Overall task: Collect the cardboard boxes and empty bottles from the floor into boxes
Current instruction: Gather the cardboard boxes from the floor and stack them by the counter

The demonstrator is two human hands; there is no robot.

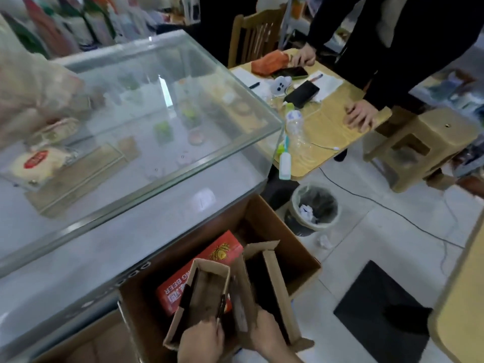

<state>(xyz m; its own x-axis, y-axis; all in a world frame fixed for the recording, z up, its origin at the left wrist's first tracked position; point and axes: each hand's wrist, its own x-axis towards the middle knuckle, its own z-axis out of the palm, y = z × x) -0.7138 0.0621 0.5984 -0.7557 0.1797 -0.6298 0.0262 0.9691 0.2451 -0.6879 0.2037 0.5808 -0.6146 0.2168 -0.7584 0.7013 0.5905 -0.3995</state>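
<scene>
We hold two small cartons in the big box, bottom centre.
Our left hand (201, 339) curls round the near rim of a small open carton (207, 284); our right hand (267, 334) clasps a second open carton (275, 279) touching the first. Both stand in the mouth of the large cardboard box (293, 247), over a red carton (225, 244) marked "BEER". The glass counter (131, 231) edge is tight on the box's left. Right of it is open tiled floor (379, 231), with a black mat (379, 310) at lower right and a bin (294, 205) just above the box.
</scene>
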